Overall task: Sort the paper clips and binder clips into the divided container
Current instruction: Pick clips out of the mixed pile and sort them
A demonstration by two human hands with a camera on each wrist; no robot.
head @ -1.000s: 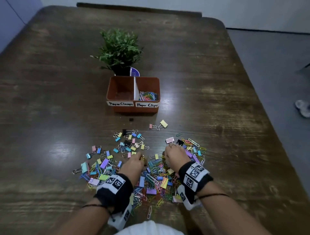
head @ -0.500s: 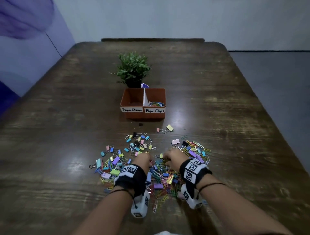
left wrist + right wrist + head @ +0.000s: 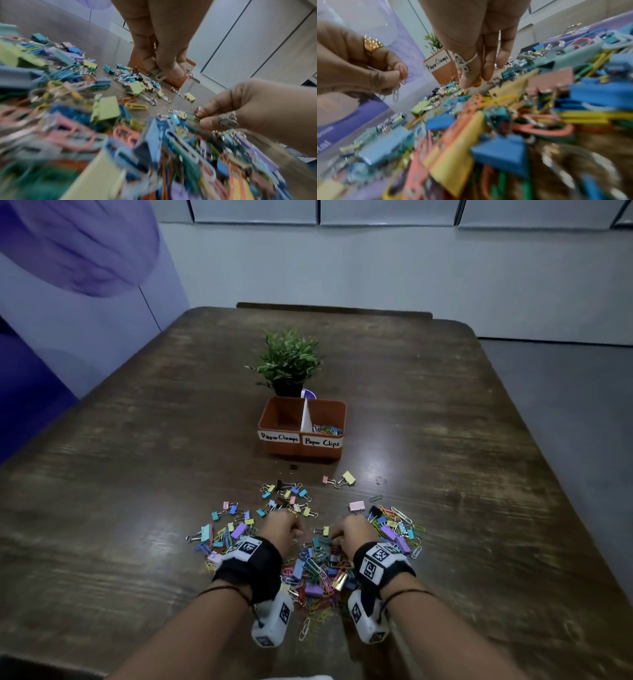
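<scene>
A mixed pile of coloured paper clips and binder clips (image 3: 315, 570) is spread over the wooden table (image 3: 137, 474). Both hands hover low over its middle. My left hand (image 3: 284, 525) pinches a few paper clips (image 3: 158, 75) between thumb and fingers. My right hand (image 3: 349, 530) pinches several thin paper clips (image 3: 477, 82) at its fingertips. Beyond the pile stands the orange divided container (image 3: 274, 422), labelled "Paper Clamps" on the left and "Paper Clips" on the right. Paper clips (image 3: 327, 429) lie in the right compartment.
A small potted plant (image 3: 289, 361) stands right behind the container. A yellow binder clip (image 3: 348, 478) and a pink one lie apart between pile and container. Bare table stretches to both sides, and a wall runs along the left edge.
The head view has tilted up, showing more of the table and wall. Both hands stay low over the pile and have drawn closer together.
</scene>
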